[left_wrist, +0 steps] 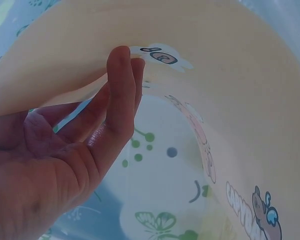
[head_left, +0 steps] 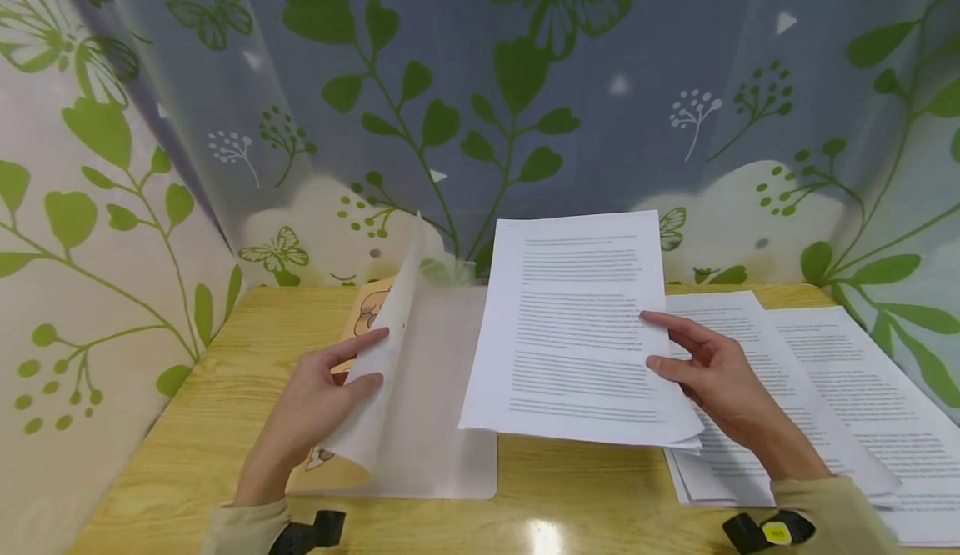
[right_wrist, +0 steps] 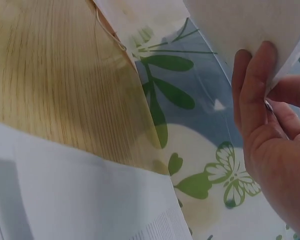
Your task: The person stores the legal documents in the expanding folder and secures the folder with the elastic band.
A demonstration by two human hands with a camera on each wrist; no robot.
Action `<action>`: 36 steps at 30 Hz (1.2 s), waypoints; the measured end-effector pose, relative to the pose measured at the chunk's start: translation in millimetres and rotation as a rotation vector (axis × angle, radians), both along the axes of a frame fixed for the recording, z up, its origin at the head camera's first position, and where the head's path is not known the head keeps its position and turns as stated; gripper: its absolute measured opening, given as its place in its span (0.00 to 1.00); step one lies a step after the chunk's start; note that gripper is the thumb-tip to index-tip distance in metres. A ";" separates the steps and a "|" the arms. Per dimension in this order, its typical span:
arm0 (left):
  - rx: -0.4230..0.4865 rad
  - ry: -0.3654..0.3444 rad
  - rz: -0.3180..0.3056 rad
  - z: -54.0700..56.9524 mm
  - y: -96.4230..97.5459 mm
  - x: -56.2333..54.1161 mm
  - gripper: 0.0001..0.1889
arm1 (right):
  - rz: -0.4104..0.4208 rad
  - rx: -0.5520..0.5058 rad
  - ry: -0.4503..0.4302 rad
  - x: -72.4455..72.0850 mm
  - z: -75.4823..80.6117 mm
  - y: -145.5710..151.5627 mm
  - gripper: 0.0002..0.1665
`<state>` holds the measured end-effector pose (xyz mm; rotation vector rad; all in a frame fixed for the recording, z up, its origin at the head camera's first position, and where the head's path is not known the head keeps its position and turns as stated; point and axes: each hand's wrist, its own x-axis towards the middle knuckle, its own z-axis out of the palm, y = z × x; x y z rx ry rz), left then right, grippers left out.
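Observation:
On the left, my left hand [head_left: 311,405] pinches the raised front cover [head_left: 367,422] of a thin plastic folder between thumb and fingers. Cartoon figures on a pale orange ground decorate this cover [left_wrist: 235,60], which bends over the hand in the left wrist view. The folder's translucent back [head_left: 442,422] lies flat on the table. My right hand [head_left: 712,372] grips a small stack of printed papers [head_left: 581,330] by its right edge. These papers are tilted up above the table, their left side overlapping the folder's right part. In the right wrist view, fingers [right_wrist: 257,90] press the papers' back.
More printed sheets [head_left: 731,338] lie overlapping on the right of the wooden table [head_left: 585,488], partly behind my right hand, with another sheet [head_left: 862,372] farther right. A patterned curtain [head_left: 630,122] with green leaves and butterflies hangs along the back and sides.

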<state>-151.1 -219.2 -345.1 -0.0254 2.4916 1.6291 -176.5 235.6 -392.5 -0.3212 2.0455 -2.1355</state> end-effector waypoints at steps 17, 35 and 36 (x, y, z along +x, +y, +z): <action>0.021 0.024 -0.025 -1.2 -0.6 0.6 0.28 | 0.042 0.038 0.016 -6.4 1.0 -33.6 0.34; -0.044 0.012 0.003 2.6 4.0 -0.2 0.27 | 0.095 0.116 0.002 -15.3 6.0 -62.5 0.37; -0.048 0.012 0.003 2.8 4.2 -0.4 0.27 | 0.096 0.116 0.003 -15.6 6.4 -63.3 0.37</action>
